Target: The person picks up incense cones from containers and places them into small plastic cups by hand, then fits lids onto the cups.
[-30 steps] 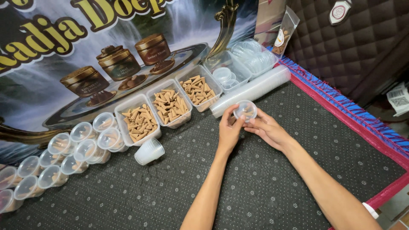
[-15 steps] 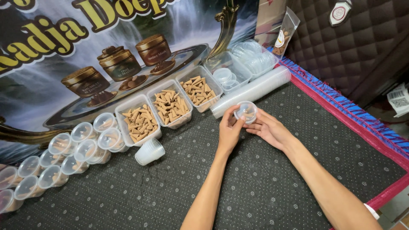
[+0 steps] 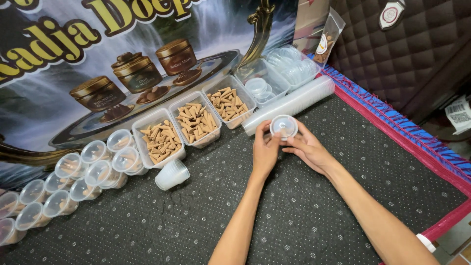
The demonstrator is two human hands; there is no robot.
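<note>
Both my hands hold one small clear plastic cup (image 3: pixel 283 126) with a round lid on top, just above the dark dotted mat. My left hand (image 3: pixel 265 149) grips its left side with the fingers curled around it. My right hand (image 3: pixel 310 149) pinches the right side and rim. Right behind the cup lies a long sleeve of stacked clear cups (image 3: pixel 294 100). Three clear trays of tan incense cones (image 3: pixel 196 122) stand in a row to the left of it.
A single clear cup (image 3: pixel 171 174) lies on its side on the mat (image 3: pixel 304 216). Several lidded cups (image 3: pixel 73 181) cluster at the left. A tray of lids (image 3: pixel 267 81) and a small bag (image 3: pixel 327 39) sit at the back. A printed banner backs the table; a pink-blue edge runs along the right.
The cup has been tipped between my hands, so its lidded top now faces the camera. Both hands stay in the same place.
</note>
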